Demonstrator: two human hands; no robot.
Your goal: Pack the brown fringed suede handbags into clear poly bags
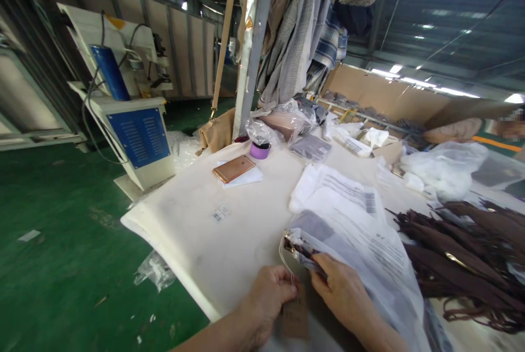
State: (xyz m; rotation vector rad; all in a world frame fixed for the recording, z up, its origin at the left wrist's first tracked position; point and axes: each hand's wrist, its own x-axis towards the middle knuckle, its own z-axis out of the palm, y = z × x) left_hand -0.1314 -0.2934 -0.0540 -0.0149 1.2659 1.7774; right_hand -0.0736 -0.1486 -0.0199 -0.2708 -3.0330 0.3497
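Note:
My left hand (266,300) pinches the top of a brown cardboard hang tag (295,316). A white string loop (283,256) runs up from the tag to the metal hardware of a dark strap end (301,248), which looks wrapped in clear plastic. My right hand (344,294) is closed around this strap end, with the thumb underneath. Beneath and beside the right hand lie printed clear plastic bags (381,248) with something grey inside. Dark brown straps (463,253) with gold-coloured fittings are piled to the right.
On the white padded table (197,232) lie a phone (233,169), a purple tape roll (260,150) and crumpled plastic (447,169). A metal post (250,51) rises at the table's far edge, near hanging garments (291,35). A white-and-blue machine (139,133) stands left on the green floor.

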